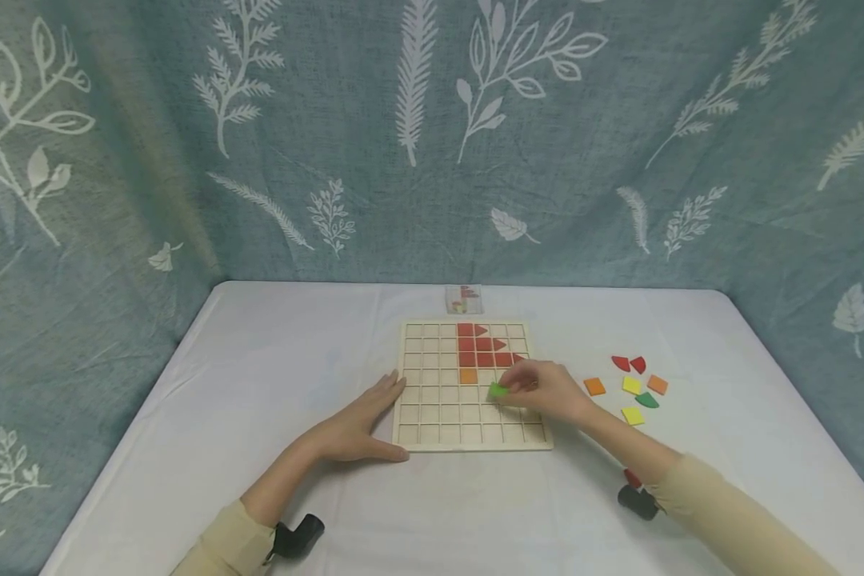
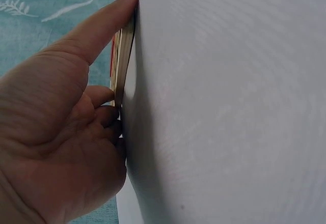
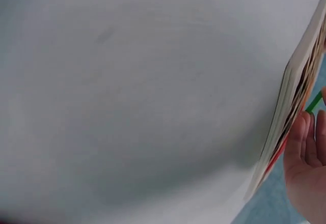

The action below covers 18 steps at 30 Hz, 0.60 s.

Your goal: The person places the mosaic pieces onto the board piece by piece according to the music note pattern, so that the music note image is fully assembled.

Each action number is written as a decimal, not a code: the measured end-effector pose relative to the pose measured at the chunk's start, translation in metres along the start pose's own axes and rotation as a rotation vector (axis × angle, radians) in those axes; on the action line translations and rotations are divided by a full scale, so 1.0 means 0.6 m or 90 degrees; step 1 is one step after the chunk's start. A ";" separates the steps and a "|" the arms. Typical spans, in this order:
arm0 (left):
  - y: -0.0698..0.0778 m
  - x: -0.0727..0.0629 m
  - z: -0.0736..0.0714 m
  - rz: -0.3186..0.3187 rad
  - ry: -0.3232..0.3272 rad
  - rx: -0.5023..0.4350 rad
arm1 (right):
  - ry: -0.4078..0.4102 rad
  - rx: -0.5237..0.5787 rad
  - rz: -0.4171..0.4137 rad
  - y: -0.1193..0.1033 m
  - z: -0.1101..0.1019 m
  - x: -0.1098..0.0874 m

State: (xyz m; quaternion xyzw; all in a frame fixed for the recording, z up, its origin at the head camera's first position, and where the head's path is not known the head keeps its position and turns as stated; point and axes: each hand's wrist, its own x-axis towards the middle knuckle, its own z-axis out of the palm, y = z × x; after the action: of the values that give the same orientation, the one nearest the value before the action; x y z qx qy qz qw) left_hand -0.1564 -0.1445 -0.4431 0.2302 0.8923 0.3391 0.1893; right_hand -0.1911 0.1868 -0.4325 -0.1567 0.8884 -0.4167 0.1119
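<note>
A pale wooden grid board (image 1: 430, 413) lies flat on the white table. My left hand (image 1: 353, 426) rests along its left side, fingers extended at the edge and thumb by the near left corner. In the left wrist view the thumb (image 2: 102, 30) lies against the board's side. Over the middle of the grid, my right hand (image 1: 545, 390) pinches a small green tile (image 1: 498, 390) between thumb and fingers. Red pieces (image 1: 467, 344) fill three stepped rows at the board's far part, each ending in a point. Below them an orange square tile (image 1: 468, 375) occupies one cell.
Behind the board sits a small card (image 1: 464, 299) with a coloured pattern. To the right lie loose orange (image 1: 594, 386), yellow (image 1: 633, 415), red (image 1: 621, 363) and green (image 1: 647, 400) pieces. Another red piece (image 1: 632, 478) is beside the right sleeve. A patterned curtain (image 1: 374, 136) hangs behind the table.
</note>
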 end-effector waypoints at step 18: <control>-0.005 0.003 -0.002 0.011 -0.001 0.001 | -0.031 -0.060 -0.178 -0.025 0.043 0.037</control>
State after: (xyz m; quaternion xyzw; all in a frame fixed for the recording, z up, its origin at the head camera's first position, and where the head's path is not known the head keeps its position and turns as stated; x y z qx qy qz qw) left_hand -0.1593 -0.1459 -0.4446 0.2387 0.8904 0.3397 0.1866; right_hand -0.2003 0.1511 -0.4386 -0.2939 0.8737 -0.3819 0.0665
